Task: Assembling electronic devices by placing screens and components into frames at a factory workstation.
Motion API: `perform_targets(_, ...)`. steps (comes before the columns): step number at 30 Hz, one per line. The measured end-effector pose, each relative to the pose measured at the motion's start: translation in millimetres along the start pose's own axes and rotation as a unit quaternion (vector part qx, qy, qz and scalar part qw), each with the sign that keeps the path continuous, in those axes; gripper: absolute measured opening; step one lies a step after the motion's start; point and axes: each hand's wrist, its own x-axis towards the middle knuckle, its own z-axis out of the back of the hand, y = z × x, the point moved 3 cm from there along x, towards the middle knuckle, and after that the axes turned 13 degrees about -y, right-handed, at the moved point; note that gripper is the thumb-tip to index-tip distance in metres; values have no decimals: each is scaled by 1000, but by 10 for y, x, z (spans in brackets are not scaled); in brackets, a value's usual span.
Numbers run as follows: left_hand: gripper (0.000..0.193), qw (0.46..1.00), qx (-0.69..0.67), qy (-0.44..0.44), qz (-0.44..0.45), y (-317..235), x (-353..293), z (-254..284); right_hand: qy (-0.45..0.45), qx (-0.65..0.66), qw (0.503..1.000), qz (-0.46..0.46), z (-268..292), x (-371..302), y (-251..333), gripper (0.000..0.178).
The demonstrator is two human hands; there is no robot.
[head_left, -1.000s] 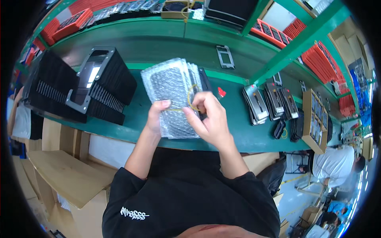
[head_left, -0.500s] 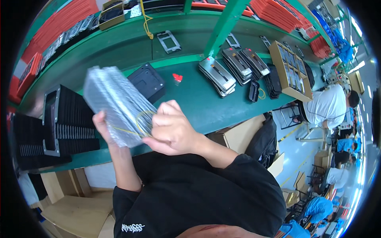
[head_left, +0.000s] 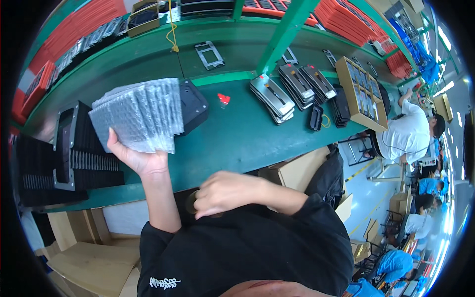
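Above the green workbench (head_left: 242, 141), the bubble-wrapped stack (head_left: 141, 114), now fanned, is grasped by the left hand (head_left: 138, 157). The right hand (head_left: 222, 190), withdrawn from the stack, is curled; contents cannot be told. The yellow band no longer crosses the stack.

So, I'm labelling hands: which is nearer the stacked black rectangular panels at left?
Left. The left hand is just right of the panels; the right hand is farther right, by the black shirt.
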Motion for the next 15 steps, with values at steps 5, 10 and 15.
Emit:
perform_targets(5, 64, 995, 10, 94, -37, -277, -110, 184, -405, -344, 751, -391, 1616, -1206, -761, 16)
perform_targets(10, 71, 990, 42, 134, -4, -276, -37, 494, -252, -519, 667, -471, 2563, -2684, -1553, 26)
perform_targets(15, 64, 982, 81, 150, 86, -76, -190, 491, -99, -462, 734, -488, 2488, -2989, -1773, 23)
